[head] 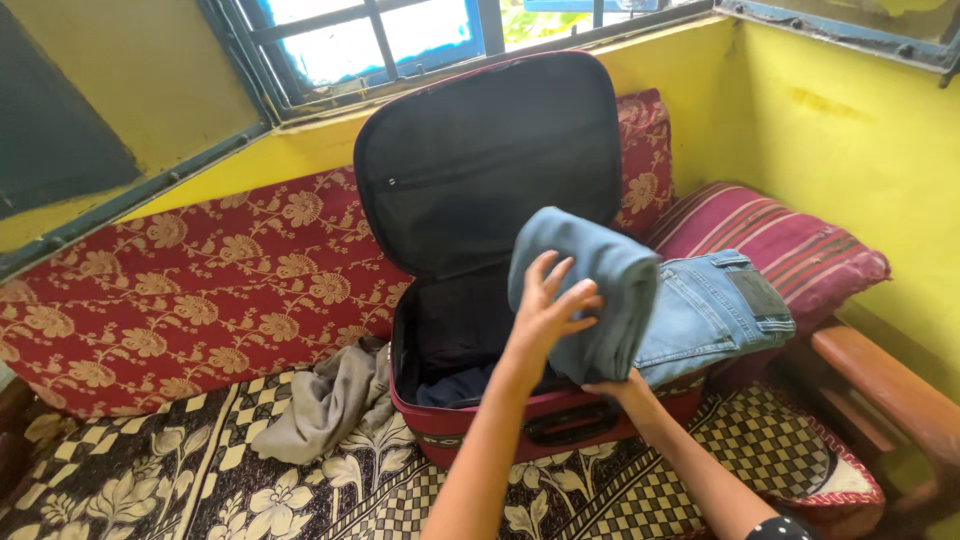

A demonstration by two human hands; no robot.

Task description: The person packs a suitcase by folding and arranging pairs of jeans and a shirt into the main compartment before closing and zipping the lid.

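A folded pair of blue jeans (650, 305) is held over an open maroon suitcase (470, 430). My left hand (548, 305) presses flat on the top fold of the jeans. My right hand (615, 385) supports them from below, mostly hidden under the denim. The suitcase lid (480, 160) stands upright with a black lining. Dark clothes (455, 385) lie inside the case at the bottom.
A grey garment (325, 400) lies crumpled left of the suitcase on a patterned seat cover (200, 480). Red floral cushions (200, 280) line the back; a striped pillow (800, 250) sits right. A wooden armrest (880, 380) edges the right side.
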